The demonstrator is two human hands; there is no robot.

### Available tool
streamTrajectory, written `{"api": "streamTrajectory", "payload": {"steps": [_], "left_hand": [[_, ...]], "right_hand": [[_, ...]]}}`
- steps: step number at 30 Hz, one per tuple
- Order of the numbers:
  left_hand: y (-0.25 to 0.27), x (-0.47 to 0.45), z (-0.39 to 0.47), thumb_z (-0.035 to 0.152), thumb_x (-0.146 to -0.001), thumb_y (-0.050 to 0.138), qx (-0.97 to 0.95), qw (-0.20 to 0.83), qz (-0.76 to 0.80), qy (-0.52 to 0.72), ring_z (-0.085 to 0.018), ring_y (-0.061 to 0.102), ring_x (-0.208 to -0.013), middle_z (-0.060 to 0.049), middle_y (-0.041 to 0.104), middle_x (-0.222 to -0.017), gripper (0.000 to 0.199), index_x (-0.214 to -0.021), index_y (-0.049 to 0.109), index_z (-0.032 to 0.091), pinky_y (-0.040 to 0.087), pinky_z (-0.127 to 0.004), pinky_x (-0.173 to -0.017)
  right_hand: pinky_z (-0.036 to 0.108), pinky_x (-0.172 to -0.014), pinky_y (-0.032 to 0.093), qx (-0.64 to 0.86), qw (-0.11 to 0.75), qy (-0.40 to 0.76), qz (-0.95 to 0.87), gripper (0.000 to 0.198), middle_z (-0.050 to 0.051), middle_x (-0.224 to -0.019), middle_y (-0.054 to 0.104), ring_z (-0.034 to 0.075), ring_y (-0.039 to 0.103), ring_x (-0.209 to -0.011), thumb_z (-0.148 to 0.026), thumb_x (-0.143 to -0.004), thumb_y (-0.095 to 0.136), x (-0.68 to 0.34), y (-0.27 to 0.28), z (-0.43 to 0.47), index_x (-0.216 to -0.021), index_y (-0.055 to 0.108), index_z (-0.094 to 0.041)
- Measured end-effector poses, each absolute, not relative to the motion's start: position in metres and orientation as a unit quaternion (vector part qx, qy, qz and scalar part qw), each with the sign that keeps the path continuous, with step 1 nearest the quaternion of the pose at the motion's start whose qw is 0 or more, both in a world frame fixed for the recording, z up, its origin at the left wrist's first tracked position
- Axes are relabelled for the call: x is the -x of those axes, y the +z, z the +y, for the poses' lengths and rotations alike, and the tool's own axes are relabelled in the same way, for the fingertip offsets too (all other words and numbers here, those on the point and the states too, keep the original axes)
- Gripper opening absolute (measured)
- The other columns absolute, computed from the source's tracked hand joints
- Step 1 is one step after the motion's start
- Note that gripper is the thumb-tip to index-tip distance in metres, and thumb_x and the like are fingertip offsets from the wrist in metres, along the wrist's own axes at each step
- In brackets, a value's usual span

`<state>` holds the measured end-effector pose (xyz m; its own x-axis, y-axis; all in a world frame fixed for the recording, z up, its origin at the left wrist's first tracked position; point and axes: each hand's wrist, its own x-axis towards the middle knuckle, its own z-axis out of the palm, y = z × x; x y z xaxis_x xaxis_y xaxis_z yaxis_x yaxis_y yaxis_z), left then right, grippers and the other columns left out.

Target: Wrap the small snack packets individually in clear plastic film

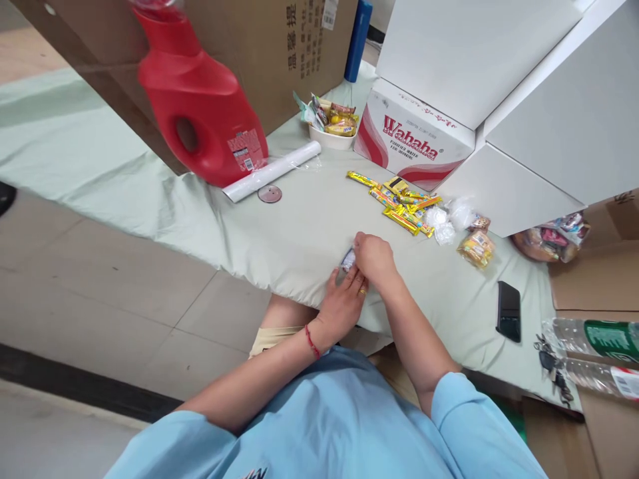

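Observation:
A small purple-and-white wrapped packet (348,260) lies on the cloth near the table's front edge, partly covered by my hands. My right hand (375,261) is closed at the packet's right side, its fingertips mostly turned out of sight. Just below, my left hand (344,305) rests flat with its fingers stretched out, their tips at the packet's lower end. The left hand has a ring and a red string bracelet. Beyond my hands is a loose pile of yellow candy sticks (399,203). White crumpled plastic (442,223) and a yellow snack packet (476,249) lie to its right.
A red detergent jug (200,106), a white roll (272,171) and a round disc (270,193) are at left. Behind stand a snack bowl (333,138) and a Wahaha carton (414,133). A phone (508,311), keys (554,369) and plastic bottles (599,336) lie right.

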<state>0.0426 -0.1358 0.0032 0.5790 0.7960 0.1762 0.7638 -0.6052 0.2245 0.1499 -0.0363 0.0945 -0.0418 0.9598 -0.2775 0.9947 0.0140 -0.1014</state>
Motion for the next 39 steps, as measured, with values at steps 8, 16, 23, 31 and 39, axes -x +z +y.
{"api": "streamTrajectory", "payload": {"steps": [8, 16, 23, 31, 39], "left_hand": [[0.006, -0.046, -0.139, 0.013, -0.102, 0.040, -0.874, 0.115, 0.447, 0.150, -0.033, 0.042, -0.155, -0.017, 0.054, -0.160, 0.061, -0.162, 0.044, 0.017, 0.023, -0.061, -0.131], [-0.001, -0.038, -0.161, 0.013, -0.099, 0.047, -0.873, 0.143, 0.431, 0.179, -0.038, 0.047, -0.150, -0.023, 0.061, -0.150, 0.053, -0.151, 0.055, 0.011, 0.027, -0.065, -0.128], [-0.002, -0.016, -0.176, 0.015, -0.098, 0.050, -0.878, 0.141, 0.400, 0.221, -0.036, 0.043, -0.153, -0.022, 0.054, -0.155, 0.039, -0.134, 0.066, 0.012, 0.037, -0.062, -0.126], [0.005, 0.036, -0.138, 0.011, -0.097, 0.055, -0.821, 0.119, 0.440, 0.344, -0.034, 0.045, -0.152, -0.018, 0.057, -0.150, 0.024, -0.118, 0.067, 0.018, 0.051, -0.059, -0.118], [0.002, 0.071, -0.061, 0.028, -0.099, 0.053, -0.761, 0.087, 0.572, 0.294, -0.037, 0.057, -0.141, -0.019, 0.067, -0.134, 0.023, -0.110, 0.070, 0.017, 0.049, -0.059, -0.117]], "right_hand": [[0.040, -0.087, 0.059, -0.637, 0.154, -0.074, 0.751, 0.050, 0.022, -0.125, 0.065, 0.033, 0.066, -0.114, -0.053, -0.101, 0.061, -0.106, 0.093, -0.055, -0.126, 0.065, -0.011], [0.041, -0.089, 0.059, -0.623, 0.179, -0.091, 0.756, 0.054, 0.020, -0.127, 0.063, 0.032, 0.062, -0.116, -0.057, -0.099, 0.064, -0.107, 0.091, -0.056, -0.129, 0.064, -0.012], [0.041, -0.087, 0.060, -0.621, 0.156, -0.095, 0.762, 0.032, 0.019, -0.131, 0.061, 0.031, 0.063, -0.116, -0.032, -0.105, 0.054, -0.128, 0.096, -0.060, -0.131, 0.063, -0.015], [0.039, -0.097, 0.056, -0.673, -0.040, -0.180, 0.716, 0.027, 0.013, -0.113, 0.074, 0.026, 0.069, -0.108, -0.019, -0.102, 0.050, -0.229, 0.110, -0.072, -0.121, 0.069, -0.018], [0.039, -0.078, 0.061, -0.714, -0.607, -0.187, 0.295, 0.032, 0.002, -0.093, 0.072, 0.015, 0.066, -0.076, -0.013, -0.079, 0.063, -0.485, 0.115, -0.067, -0.110, 0.067, -0.021]]}}
